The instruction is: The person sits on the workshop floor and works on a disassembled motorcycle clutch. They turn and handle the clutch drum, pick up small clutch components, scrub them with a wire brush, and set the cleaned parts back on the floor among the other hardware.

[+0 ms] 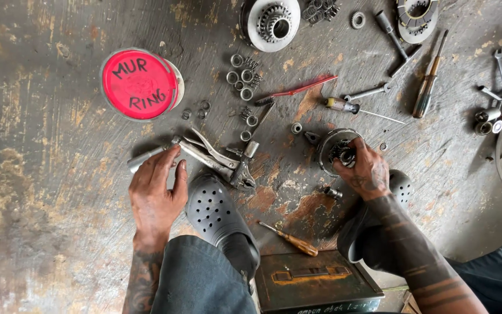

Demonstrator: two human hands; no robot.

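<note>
Near me sat a green metal box. My left hand lay half-closed on a socket wrench; right hand gripped the round clutch assembly right of centre. Springs lay loose; assembly unfinished, I judged.

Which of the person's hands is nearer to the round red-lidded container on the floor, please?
Left. The left hand lies just below the red-lidded container, on a socket wrench; the right hand is far across, on a round metal part.
</note>
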